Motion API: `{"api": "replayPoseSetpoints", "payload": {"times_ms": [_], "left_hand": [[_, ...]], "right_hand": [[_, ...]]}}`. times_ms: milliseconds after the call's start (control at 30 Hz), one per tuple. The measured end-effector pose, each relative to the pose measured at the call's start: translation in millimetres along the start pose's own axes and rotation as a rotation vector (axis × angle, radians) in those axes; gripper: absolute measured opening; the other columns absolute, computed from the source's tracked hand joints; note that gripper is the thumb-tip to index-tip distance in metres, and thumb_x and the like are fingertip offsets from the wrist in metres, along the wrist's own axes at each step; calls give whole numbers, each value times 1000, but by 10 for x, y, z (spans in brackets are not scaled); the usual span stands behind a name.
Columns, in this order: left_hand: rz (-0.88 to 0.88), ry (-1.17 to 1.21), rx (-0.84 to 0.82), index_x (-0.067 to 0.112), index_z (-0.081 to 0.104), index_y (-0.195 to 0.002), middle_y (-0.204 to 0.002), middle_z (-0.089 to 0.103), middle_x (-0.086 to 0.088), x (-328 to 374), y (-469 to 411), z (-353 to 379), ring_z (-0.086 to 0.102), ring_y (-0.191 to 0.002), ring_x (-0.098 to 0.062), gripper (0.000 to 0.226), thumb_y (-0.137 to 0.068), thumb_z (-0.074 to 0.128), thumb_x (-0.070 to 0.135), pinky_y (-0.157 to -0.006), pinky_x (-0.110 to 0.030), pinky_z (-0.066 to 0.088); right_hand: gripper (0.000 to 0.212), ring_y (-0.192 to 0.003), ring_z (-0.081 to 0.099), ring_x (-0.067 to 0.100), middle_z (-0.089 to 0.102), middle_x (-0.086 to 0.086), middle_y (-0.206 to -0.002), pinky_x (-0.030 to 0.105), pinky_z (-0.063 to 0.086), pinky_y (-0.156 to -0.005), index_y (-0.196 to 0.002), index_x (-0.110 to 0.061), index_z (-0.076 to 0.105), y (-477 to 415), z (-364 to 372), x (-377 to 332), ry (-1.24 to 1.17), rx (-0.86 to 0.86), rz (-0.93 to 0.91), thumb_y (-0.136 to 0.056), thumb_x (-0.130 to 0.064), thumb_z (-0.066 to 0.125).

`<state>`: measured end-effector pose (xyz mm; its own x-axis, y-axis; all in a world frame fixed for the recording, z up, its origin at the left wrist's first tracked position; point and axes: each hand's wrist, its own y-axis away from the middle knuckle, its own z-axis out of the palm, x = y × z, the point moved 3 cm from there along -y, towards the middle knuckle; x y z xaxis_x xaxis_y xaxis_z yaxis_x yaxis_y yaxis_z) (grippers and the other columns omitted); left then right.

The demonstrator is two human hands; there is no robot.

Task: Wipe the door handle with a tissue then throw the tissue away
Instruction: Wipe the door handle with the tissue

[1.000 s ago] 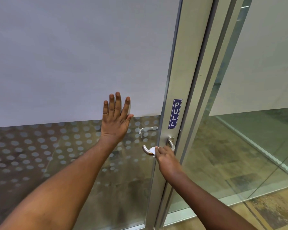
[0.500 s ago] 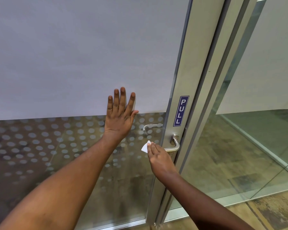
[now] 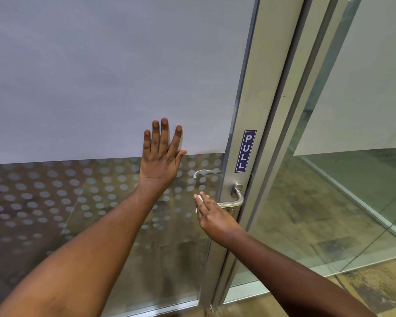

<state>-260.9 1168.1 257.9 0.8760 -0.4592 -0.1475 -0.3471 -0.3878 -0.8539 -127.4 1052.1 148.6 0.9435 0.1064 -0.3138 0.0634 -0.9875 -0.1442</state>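
Note:
A silver lever door handle [image 3: 234, 201] sticks out of the aluminium door frame [image 3: 256, 92] below a blue PULL sign [image 3: 245, 151]. My right hand [image 3: 212, 216] lies over the handle's free left end with fingers straight, pressing a small white tissue [image 3: 199, 199] against it; only an edge of the tissue shows. My left hand [image 3: 161, 156] rests flat on the glass door [image 3: 101, 88], fingers spread, left of the handle.
The door's upper glass is frosted, the lower part has a dotted film. A second handle [image 3: 204, 173] shows through the glass on the far side. Right of the frame stands a fixed glass panel [image 3: 352, 179] with tiled floor beyond.
My right hand has slid left along the handle with the tissue and flattened over its end; more of the handle's bend is now uncovered. My left hand stays on the glass.

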Motion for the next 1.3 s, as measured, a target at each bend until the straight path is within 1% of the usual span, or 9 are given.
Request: {"api": "replayPoseSetpoints", "payload": {"times_ms": [133,333,400,500,600,867,967,1133,1300], "left_hand": [[12,-2,1,18,-6,-151,-156,-2,-19,15,0,-24,0,-144,-37,66,-100,23,49,-117,-44,-14],[-10,20,-45,19,-11,-149,-154,-33,-12,0,9,-36,-33,-140,-28,66,-100,20,50,-117,-43,-17],[-12,16,-52,19,-10,-150,-156,-26,-13,-7,11,-40,-32,-140,-28,66,-100,20,50,-117,-43,-16],[-6,2,-47,19,-11,-150,-152,-36,-12,-14,18,-47,-32,-140,-28,66,-100,19,50,-117,-43,-16],[-8,-16,-37,18,-11,-150,-150,-39,-11,-11,21,-35,-32,-141,-28,66,-100,18,50,-117,-43,-17],[-13,-25,-46,18,-10,-150,-151,-38,-12,-13,18,1,-31,-141,-30,66,-100,20,49,-117,-43,-19],[4,-38,-31,18,-11,-150,-151,-38,-12,-7,8,11,-31,-141,-30,66,-100,20,49,-117,-43,-20],[7,-68,-33,17,-10,-149,-155,-5,-16,7,-4,-3,-32,-141,-31,66,-100,19,49,-116,-43,-21],[28,-64,-9,17,-5,-150,-154,1,-18,18,-2,-9,-1,-143,-38,67,-100,24,48,-117,-43,-20]], "right_hand": [[50,-148,5,19,9,2,-161,30,3,-118,-150,-18,14,131,-106,161,39,-72,-101,-102,-25,25],[49,-147,5,27,6,13,-160,33,4,-118,-149,-8,6,244,-308,303,377,-149,-378,-101,-19,12],[46,-143,20,36,20,20,-155,37,12,-115,-145,0,22,270,-413,326,426,-114,-464,-100,-8,32],[53,-116,60,31,62,18,-127,35,54,-92,-120,1,61,335,-528,421,547,17,-611,-71,-4,79],[52,-103,68,25,70,14,-115,30,60,-77,-109,-2,69,411,-628,590,547,112,-626,-61,-6,87],[46,-95,69,37,69,24,-111,41,61,-69,-107,5,66,458,-760,1015,438,224,-303,-62,11,78],[37,-101,67,36,66,22,-118,34,53,-83,-112,-1,65,446,-808,1220,205,360,-35,-78,11,61],[22,-89,67,28,74,14,-99,25,42,-73,-103,-10,70,306,-829,1292,-294,601,395,-83,-3,61],[28,-92,66,22,75,7,-100,23,47,-75,-101,-15,74,225,-743,1124,-334,455,306,-81,0,61]]}}
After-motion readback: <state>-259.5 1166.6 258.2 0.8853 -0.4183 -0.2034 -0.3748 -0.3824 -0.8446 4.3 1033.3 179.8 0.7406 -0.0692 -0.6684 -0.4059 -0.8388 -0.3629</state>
